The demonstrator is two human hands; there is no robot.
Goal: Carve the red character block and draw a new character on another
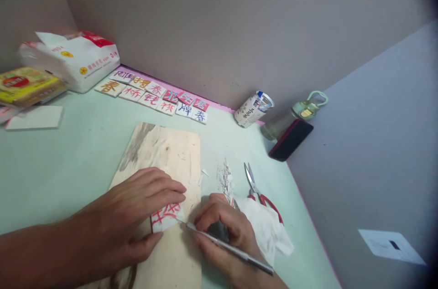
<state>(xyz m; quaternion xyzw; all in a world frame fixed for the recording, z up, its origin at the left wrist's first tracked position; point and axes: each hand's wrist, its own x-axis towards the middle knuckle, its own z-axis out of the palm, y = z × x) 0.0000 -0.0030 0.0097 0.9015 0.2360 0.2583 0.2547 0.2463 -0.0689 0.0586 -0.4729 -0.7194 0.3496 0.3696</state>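
Note:
A small white card (166, 220) with red painted strokes lies on the wooden board (178, 157). My left hand (140, 207) presses on it, fingers along its upper edge and thumb at its lower edge, holding it against the wood. Between the fingers and thumb of my right hand (226, 229) is a slim metal craft knife (236, 251), its fine tip touching the right part of the card. White tissue (267, 229) lies beside and partly behind my right hand.
Red-handled scissors (253, 184) and shavings (225, 177) lie right of the board. Behind are painted character cards (132, 92), a tin can (251, 111), a bottle (280, 120) and a phone (290, 141). Tissue packs (85, 63) and a yellow package (30, 86) stand at the left.

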